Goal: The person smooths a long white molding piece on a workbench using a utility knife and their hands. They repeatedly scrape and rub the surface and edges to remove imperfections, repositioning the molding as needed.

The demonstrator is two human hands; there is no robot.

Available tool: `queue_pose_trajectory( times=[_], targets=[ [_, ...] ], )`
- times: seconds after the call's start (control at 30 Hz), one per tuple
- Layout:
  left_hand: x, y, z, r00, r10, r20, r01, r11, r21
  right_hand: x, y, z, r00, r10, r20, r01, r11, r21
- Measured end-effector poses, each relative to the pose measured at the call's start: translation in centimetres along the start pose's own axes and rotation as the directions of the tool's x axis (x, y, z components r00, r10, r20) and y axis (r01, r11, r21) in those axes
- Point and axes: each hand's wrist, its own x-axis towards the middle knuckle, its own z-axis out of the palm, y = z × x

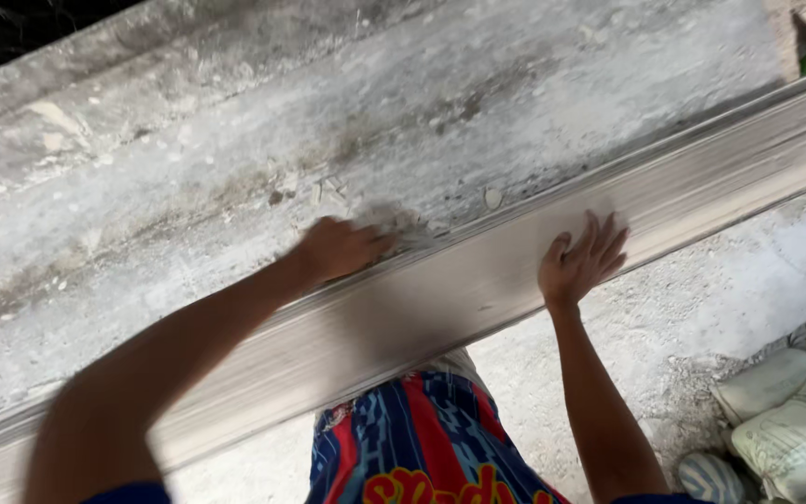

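A long grey straightedge board (478, 280) runs diagonally across the frame over the rough concrete slab (235, 140) — seemingly pressed there to level it. The right hand (582, 259) lies open, palm flat on its face; the left hand (340, 248) curls over its top edge. Cement sacks (785, 420) sit lower right — well apart.

Rough concrete ledge (235, 177), dusty, mortar crumbs (493, 197) scattered on top; sacks (795, 420) lie on the gritty floor (701, 308).
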Motion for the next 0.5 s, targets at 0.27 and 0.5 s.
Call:
queue_pose_trajectory(
  times=[0.27, 0.5],
  targets=[
    [17.0, 5.1, -7.7, 0.983, 0.038, -0.182, -0.045, 0.998, -0.033, -0.1, -0.9, -2.8, 0.998, -0.026, 0.049, 0.022, 0.997, 0.076],
    [5.4, 1.1, -2.5, 0.998, 0.066, -0.014, -0.066, 0.997, -0.043, -0.6, -0.2, -1.4, 0.999, -0.017, -0.040, 0.019, 0.999, 0.049]
  ],
)
